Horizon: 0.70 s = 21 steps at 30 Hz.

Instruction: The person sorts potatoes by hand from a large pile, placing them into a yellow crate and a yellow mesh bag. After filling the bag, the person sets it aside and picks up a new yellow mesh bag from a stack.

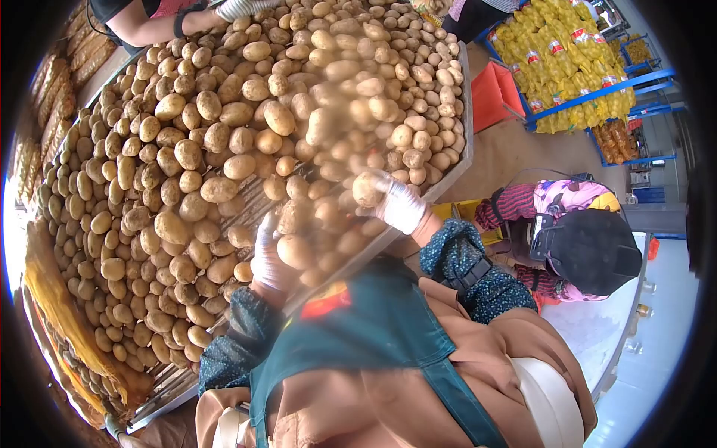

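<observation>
A broad heap of potatoes covers a slatted sorting table in front of me. My right hand, in a white glove, is closed around a potato near the table's right rim. My left hand, also gloved in white, reaches into the heap at the near edge. Its visible fingers are stretched out beside a potato; the far side of this hand is hidden. A hazy smear blurs the middle of the view, including the potatoes between my hands.
The metal rim borders the table. At the right, a person in a black cap bends close by. A red bin and a blue rack with yellow net bags stand beyond. Another person's gloved hand touches the far potatoes.
</observation>
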### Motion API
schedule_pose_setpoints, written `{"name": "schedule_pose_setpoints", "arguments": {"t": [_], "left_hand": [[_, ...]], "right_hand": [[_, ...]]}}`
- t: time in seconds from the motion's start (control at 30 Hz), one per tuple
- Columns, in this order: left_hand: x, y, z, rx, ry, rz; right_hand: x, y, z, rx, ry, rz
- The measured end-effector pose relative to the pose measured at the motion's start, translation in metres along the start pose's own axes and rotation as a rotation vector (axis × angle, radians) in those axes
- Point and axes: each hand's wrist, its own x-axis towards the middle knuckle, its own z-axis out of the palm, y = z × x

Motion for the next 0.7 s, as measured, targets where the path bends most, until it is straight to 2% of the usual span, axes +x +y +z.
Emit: {"name": "schedule_pose_setpoints", "arguments": {"t": [0.1, 0.2, 0.27, 0.3, 0.33, 0.4, 0.47, 0.53, 0.6, 0.63, 0.67, 0.7], "left_hand": [[-0.001, -0.003, 0.001, -0.017, 0.024, -0.003], [-0.005, -0.006, 0.005, -0.065, 0.029, -0.015], [-0.003, -0.007, 0.007, -0.030, 0.073, 0.019], [-0.001, -0.008, 0.006, -0.031, 0.089, 0.016], [0.001, -0.009, 0.007, -0.031, 0.104, 0.010], [0.002, -0.009, 0.007, 0.023, 0.078, -0.017], [0.008, -0.010, -0.008, 0.106, 0.030, 0.006], [0.000, -0.015, 0.013, 0.249, 0.082, 0.020], [0.003, -0.023, 0.010, 0.489, 0.059, 0.057], [0.009, -0.011, -0.004, 0.650, -0.083, -0.048], [0.005, -0.017, 0.025, 0.819, -0.120, 0.083], [0.006, -0.017, 0.033, 0.840, -0.152, 0.095]], "right_hand": [[-0.002, 0.009, 0.001, -0.171, 0.070, -0.109], [-0.005, 0.021, 0.016, -0.509, 0.117, -0.224], [-0.016, 0.026, 0.038, -0.953, 0.071, -0.394], [-0.019, 0.028, 0.046, -1.012, -0.010, -0.460], [-0.021, 0.032, 0.050, -1.009, -0.003, -0.464], [-0.019, 0.034, 0.047, -0.735, 0.095, -0.211], [-0.006, 0.041, 0.001, -0.423, 0.002, -0.034], [-0.005, 0.041, 0.000, -0.259, 0.044, 0.118], [-0.021, 0.032, 0.043, -0.247, 0.229, 0.225], [-0.022, 0.038, 0.036, -0.213, 0.202, 0.280], [-0.024, 0.031, 0.048, -0.446, 0.040, 0.173], [-0.017, 0.049, 0.020, -0.239, 0.027, 0.240]]}}
